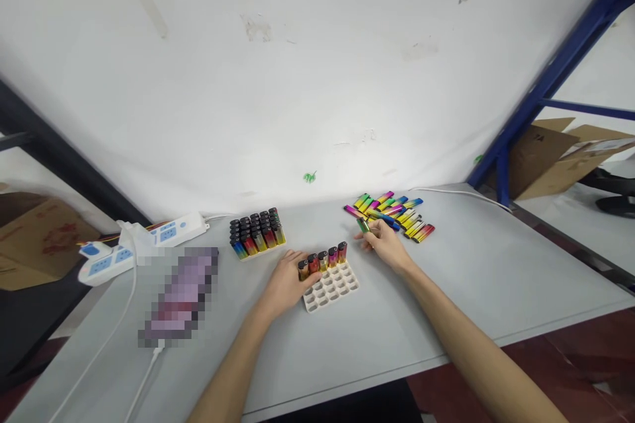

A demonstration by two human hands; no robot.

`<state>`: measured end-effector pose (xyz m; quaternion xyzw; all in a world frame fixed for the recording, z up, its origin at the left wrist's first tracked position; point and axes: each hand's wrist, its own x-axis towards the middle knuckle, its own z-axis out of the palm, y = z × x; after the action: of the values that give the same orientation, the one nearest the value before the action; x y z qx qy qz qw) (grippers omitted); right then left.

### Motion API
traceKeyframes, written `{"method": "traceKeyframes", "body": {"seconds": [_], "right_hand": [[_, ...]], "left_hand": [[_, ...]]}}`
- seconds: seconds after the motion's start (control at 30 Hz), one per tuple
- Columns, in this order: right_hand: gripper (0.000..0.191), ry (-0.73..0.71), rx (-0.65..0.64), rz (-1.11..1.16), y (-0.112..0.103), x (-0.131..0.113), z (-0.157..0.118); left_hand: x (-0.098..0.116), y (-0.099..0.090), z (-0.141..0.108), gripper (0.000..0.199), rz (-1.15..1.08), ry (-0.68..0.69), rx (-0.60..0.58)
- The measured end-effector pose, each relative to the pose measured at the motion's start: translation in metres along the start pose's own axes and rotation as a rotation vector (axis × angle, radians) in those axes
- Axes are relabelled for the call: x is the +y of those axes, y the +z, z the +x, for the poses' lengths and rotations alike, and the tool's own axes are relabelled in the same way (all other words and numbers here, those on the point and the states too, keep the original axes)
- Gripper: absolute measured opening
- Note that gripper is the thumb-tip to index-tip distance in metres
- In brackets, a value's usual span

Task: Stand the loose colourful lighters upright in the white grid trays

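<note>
My left hand (288, 283) is closed around the left end of a row of upright lighters, its thumb in front of the leftmost lighter (303, 270) and its fingers behind. This row stands along the back of a white tray (331, 304); the sockets in front of it are bare. To the right of the tray, my right hand (384, 246) pinches a green lighter (364, 225) just above the table. Close behind that hand lies a loose pile of colourful metallic lighters (421, 232). Part of the tray's left side is hidden by my left hand.
A second tray (262, 252), filled with upright black-topped lighters, stands at the back left. Left of it are a white power strip (169, 231) with cables and a blurred purple phone-like object (186, 291). Cardboard boxes (550, 152) sit beyond the blue frame (533, 96).
</note>
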<state>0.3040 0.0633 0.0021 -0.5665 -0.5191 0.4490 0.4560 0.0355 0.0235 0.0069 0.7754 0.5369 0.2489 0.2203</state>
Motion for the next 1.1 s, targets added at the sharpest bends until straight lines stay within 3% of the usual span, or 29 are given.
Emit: {"method": "traceKeyframes", "body": {"seconds": [0.2,0.43,0.63,0.73,0.83,0.93,1.1], "right_hand": [[0.006,-0.024,-0.014,0.020,0.002,-0.003,-0.002],[0.041,-0.068,-0.083,0.037,0.002,-0.006,-0.004],[0.049,-0.088,-0.091,0.053,0.003,-0.003,-0.004],[0.052,-0.002,-0.094,0.134,0.008,-0.008,-0.002],[0.055,0.183,-0.142,0.231,0.021,-0.022,0.008],[0.055,0.369,-0.203,0.268,0.039,-0.044,0.031],[0.048,0.562,-0.334,0.308,0.073,-0.078,0.079]], "left_hand": [[0.004,-0.003,0.000,0.029,-0.007,0.007,-0.024],[0.004,-0.002,0.000,0.032,0.003,0.015,-0.012],[0.004,-0.002,0.000,0.030,-0.012,0.019,-0.014],[0.003,-0.002,0.000,0.030,-0.012,0.021,-0.023],[0.004,-0.002,0.000,0.028,-0.004,0.028,-0.028],[0.004,-0.002,0.001,0.026,0.005,0.033,-0.023],[0.003,-0.001,0.002,0.024,0.020,0.071,-0.023]]}}
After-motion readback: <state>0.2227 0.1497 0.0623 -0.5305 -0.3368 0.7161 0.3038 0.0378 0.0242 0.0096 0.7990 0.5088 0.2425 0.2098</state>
